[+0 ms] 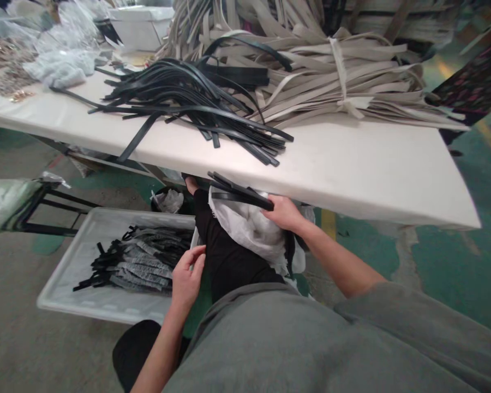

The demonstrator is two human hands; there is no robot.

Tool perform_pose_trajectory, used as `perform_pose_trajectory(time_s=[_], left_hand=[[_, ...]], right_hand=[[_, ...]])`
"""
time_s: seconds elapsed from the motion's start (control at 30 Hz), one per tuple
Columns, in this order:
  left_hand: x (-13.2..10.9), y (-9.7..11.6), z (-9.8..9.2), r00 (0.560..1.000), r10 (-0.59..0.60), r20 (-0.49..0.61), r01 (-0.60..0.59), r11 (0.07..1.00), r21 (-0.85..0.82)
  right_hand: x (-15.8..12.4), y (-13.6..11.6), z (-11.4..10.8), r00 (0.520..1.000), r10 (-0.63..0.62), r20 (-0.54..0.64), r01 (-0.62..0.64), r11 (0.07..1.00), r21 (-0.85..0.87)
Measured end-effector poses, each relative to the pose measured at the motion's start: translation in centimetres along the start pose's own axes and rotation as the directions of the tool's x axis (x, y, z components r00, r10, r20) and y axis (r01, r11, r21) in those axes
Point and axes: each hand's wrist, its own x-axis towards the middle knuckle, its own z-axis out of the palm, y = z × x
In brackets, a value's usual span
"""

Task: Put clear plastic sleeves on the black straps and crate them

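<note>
The right hand grasps a small bunch of flat, glossy black strips by one end, over a crumpled white sack near the table's edge. The left hand is released, its fingers loosely bent, beside a wide white plastic tray holding grey-and-black textured strips. On the long white-topped table, a heap of long black straps lies beside tied beige fabric-like strips.

Right fingers hide ends of held straps.
</note>
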Motion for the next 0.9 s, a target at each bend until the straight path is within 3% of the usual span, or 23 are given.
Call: perform_pose_trajectory(time_s=[0.07,0.17,0.23,0.3,0.4,0.5,0.67,0.9], left_hand=[[0.7,1.9,0.9,0.972,0.231,0.031,-0.233,0.968,0.094],[1.8,4.7,3.5,0.842,0.506,0.187,-0.537,0.816,0.211],[2.5,5.8,5.6,0.740,0.583,0.335,-0.668,0.694,0.268],[3.2,6.0,7.7,0.681,0.562,0.469,-0.724,0.612,0.317],[3.9,4.8,9.5,0.709,0.416,0.570,-0.689,0.584,0.430],[4.1,3.1,9.6,0.755,0.349,0.556,-0.637,0.591,0.495],[3.8,1.8,8.8,0.784,0.376,0.494,-0.599,0.667,0.442],[3.9,2.3,8.8,0.795,0.338,0.504,-0.554,0.742,0.377]], right_hand=[[-0.5,-1.2,-1.7,0.991,-0.088,-0.099,0.091,0.996,0.020],[-0.7,-2.2,-2.6,0.968,-0.144,-0.207,0.155,0.987,0.042],[0.1,-2.4,-1.9,0.979,-0.107,-0.172,0.114,0.993,0.029],[1.6,-2.0,-0.4,0.997,-0.046,-0.063,0.047,0.999,0.004],[3.5,-0.8,2.1,0.995,0.025,0.092,-0.023,0.999,-0.025],[3.7,0.9,3.2,0.989,0.056,0.139,-0.050,0.998,-0.047],[0.7,2.8,1.1,0.993,0.064,0.095,-0.061,0.998,-0.035],[-3.5,3.1,-1.6,0.991,0.123,-0.057,-0.123,0.992,0.000]])
